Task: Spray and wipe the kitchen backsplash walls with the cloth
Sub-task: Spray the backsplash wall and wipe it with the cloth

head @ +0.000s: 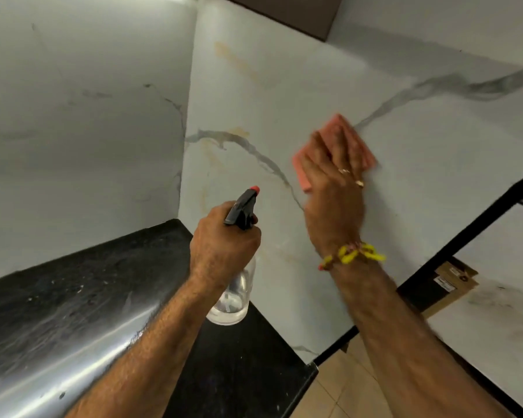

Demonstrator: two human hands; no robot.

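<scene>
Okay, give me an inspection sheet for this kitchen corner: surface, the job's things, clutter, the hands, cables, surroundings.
Surface: marble-look backsplash wall with grey veins and yellowish streaks; black countertop below, speckled with light spots.
Job's things: pink cloth flat against the wall; clear spray bottle with black trigger head and red nozzle, held above the countertop.
Clutter: nothing seen on the countertop.
Hands: right hand presses the cloth to the wall with straight fingers, blurred; left hand has its grip around the bottle's neck.
Cables: nothing seen.
Surroundings: second marble-look wall on the left meets the first in a corner; tan floor tiles and a brown cardboard piece lower right.
</scene>
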